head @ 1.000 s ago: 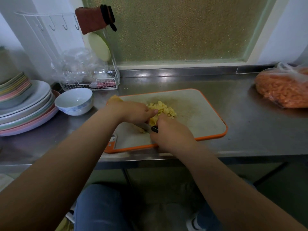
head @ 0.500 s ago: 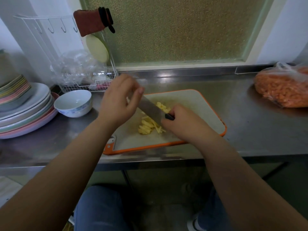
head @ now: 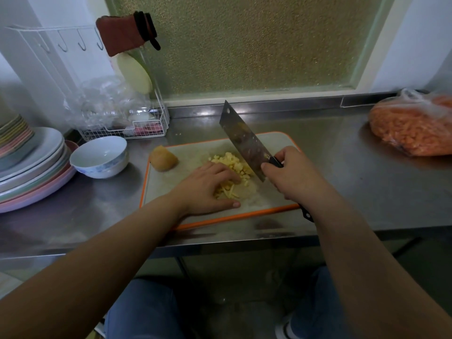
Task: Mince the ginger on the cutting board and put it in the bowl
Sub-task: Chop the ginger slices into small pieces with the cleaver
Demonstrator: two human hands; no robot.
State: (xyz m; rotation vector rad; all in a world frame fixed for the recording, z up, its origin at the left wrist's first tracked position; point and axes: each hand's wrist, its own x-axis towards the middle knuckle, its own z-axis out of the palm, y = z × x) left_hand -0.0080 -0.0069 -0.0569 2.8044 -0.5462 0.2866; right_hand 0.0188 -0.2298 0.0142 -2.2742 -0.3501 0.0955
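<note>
Steel desk (head: 342,192) under a frosted window (head: 256,40); stacked plates (head: 36,167), bare bowl (head: 100,156) left. On the cutting board (head: 190,152), my left hand (head: 208,189) lies flat on the ginger (head: 234,165); my right hand's (head: 291,177) grip wraps the raised cleaver (head: 242,140). Bagged carrots (head: 413,126) far right.

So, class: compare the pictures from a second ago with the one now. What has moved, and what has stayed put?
The right hand has lifted the cleaver off the board, blade tilted up and away. The left hand, raised at the blade half a second ago, now rests flat on the ginger strips. Cutting board, bowl and uncut ginger piece stayed put.
</note>
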